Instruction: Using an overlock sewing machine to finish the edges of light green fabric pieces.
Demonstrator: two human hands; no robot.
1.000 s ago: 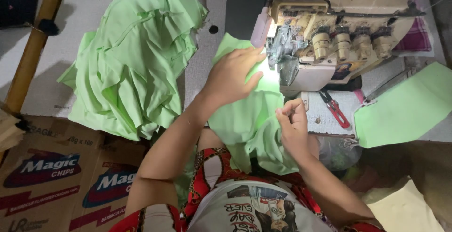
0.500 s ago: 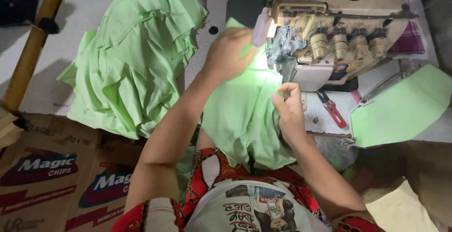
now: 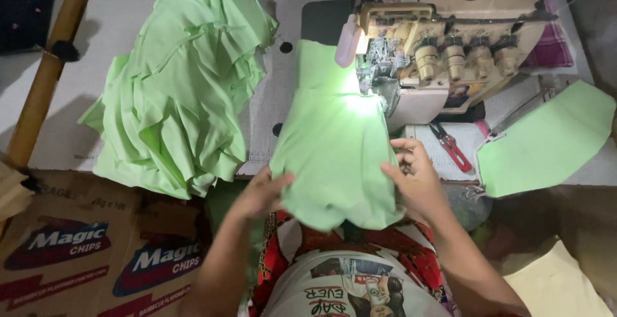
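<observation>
A light green fabric piece (image 3: 331,143) lies on the table in front of a cream sewing machine (image 3: 450,40), its far end under the lit needle area. My left hand (image 3: 260,195) grips the piece's near left edge. My right hand (image 3: 414,175) holds its near right edge, fingers curled on the cloth. The near end of the piece hangs over the table edge toward my lap.
A heap of green fabric (image 3: 180,98) lies on the table's left. Another green cut piece (image 3: 546,140) lies at the right, with red-handled snips (image 3: 450,146) beside the machine. A wooden pole (image 3: 48,72) and printed cardboard boxes (image 3: 90,253) stand at the left.
My left hand has drawn back from the needle area to the fabric's near left edge. My right hand shifted to the near right edge. The fabric now lies spread flatter.
</observation>
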